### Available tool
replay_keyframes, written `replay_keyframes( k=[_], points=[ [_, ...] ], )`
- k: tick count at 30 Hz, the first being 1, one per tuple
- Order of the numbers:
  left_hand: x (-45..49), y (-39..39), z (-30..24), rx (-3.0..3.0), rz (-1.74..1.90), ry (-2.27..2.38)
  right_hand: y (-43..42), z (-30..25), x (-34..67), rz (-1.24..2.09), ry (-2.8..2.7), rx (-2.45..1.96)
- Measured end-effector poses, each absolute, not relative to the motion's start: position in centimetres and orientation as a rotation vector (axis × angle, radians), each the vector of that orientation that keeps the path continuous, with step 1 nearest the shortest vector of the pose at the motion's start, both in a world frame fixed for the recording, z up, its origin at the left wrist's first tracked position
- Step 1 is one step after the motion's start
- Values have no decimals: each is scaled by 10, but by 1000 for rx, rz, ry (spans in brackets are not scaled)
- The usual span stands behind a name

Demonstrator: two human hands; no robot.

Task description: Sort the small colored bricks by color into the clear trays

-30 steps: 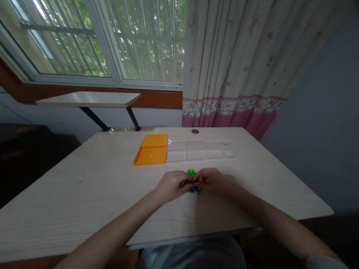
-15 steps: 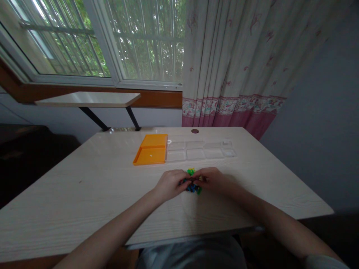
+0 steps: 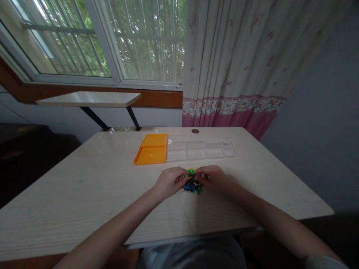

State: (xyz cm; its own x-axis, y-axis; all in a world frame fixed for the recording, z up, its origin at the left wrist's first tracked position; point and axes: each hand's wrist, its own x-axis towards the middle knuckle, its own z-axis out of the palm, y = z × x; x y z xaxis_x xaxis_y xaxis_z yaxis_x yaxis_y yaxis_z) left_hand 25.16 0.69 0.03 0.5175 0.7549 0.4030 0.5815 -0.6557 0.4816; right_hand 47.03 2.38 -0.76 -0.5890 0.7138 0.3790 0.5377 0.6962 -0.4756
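Between my hands, low over the pale table (image 3: 117, 209), is a small multicoloured cluster of pieces (image 3: 192, 185), dark brown with blue, green and yellow parts. It looks like a little block model, but its exact kind is too small to make out. My left hand (image 3: 170, 182) pinches its left side with thumb and fingertips. From the right, my right hand (image 3: 211, 176) grips the other side with curled fingers. The fingers hide parts of the cluster. Its yellow-green end points away from me, and a green bit sticks out at the near right.
Behind my hands lies an orange two-part tray (image 3: 152, 155) with a small white piece in it. Touching its right side is a clear compartment box (image 3: 195, 153). A raised shelf (image 3: 92, 99) stands at the back left, and a curtain (image 3: 230, 67) hangs beyond the table.
My fingers have shifted slightly upward and away on the cluster. More of its dark and blue near part shows now. Tray and box stay where they were.
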Motion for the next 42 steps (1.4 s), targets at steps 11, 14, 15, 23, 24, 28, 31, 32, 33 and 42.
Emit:
replay_keyframes(
  k=[11, 14, 15, 23, 24, 28, 31, 32, 33, 42],
  points=[
    [225, 22, 8, 2340, 1114, 1401, 38, -4, 491, 310, -2546, -917],
    [220, 24, 8, 2350, 1146, 1463, 41, -6, 494, 310, -2594, -936],
    [220, 25, 8, 2354, 1156, 1469, 42, -7, 494, 316, -2605, -935],
    [221, 23, 8, 2376, 1189, 1452, 42, -11, 494, 329, -2651, -897],
    [221, 23, 8, 2380, 1194, 1456, 41, -10, 493, 333, -2653, -898],
    [220, 23, 8, 2381, 1197, 1471, 41, -8, 494, 323, -2659, -918],
    [221, 23, 9, 2374, 1179, 1472, 41, -9, 494, 316, -2654, -916],
    [221, 23, 9, 2368, 1168, 1476, 40, -8, 494, 318, -2653, -909],
    [221, 22, 9, 2360, 1154, 1481, 40, -8, 493, 321, -2653, -905],
    [217, 49, 21, 2251, 701, 1782, 33, 1, 488, 376, -2660, -871]
  ],
)
